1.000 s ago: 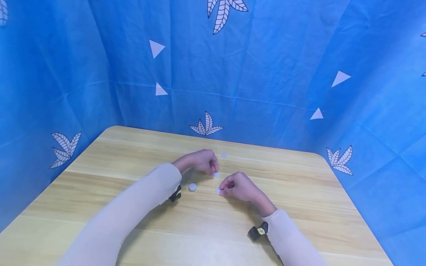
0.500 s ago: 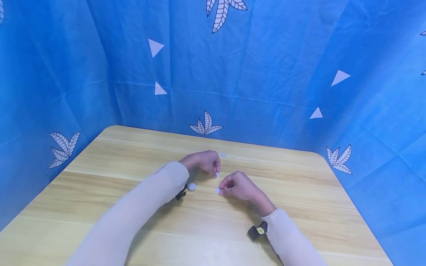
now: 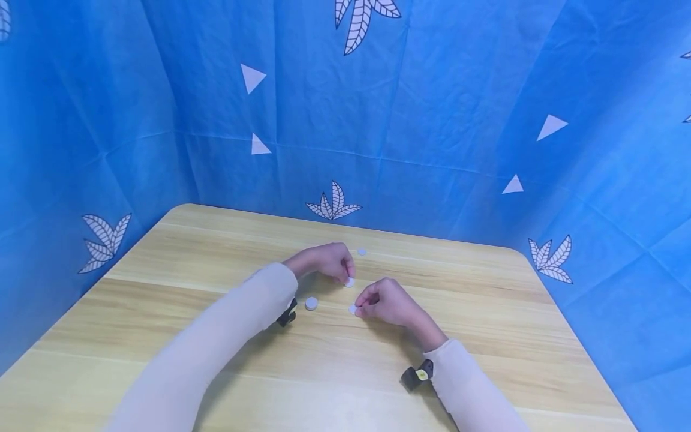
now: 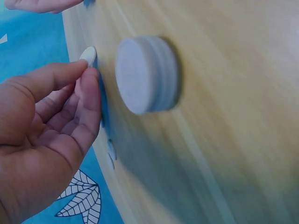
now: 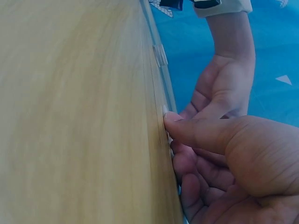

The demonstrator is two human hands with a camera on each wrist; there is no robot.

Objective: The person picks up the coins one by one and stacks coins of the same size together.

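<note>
My left hand (image 3: 333,262) pinches a thin white disc (image 4: 88,55) between thumb and finger, close over the tabletop. In the head view this disc (image 3: 349,282) shows just past the fingertips. Nearer to me, my right hand (image 3: 391,303) is bent at the fingers, its thumb and fingertips pinching another white disc (image 3: 353,309) low at the table. Most of that disc is hidden by the right thumb (image 5: 180,128) in the right wrist view. Left of both hands stands a short stack of white discs (image 3: 311,303), with its layered side visible in the left wrist view.
Another flat white disc (image 3: 362,252) lies farther back on the wooden table (image 3: 459,288). A blue patterned cloth (image 3: 335,108) hangs behind and along the table's sides. Black wrist cameras (image 3: 415,378) hang beneath both sleeves.
My left hand shifted slightly right, then back left with its disc, which now shows more fully below the fingertips. My right hand stays nearly in place.
</note>
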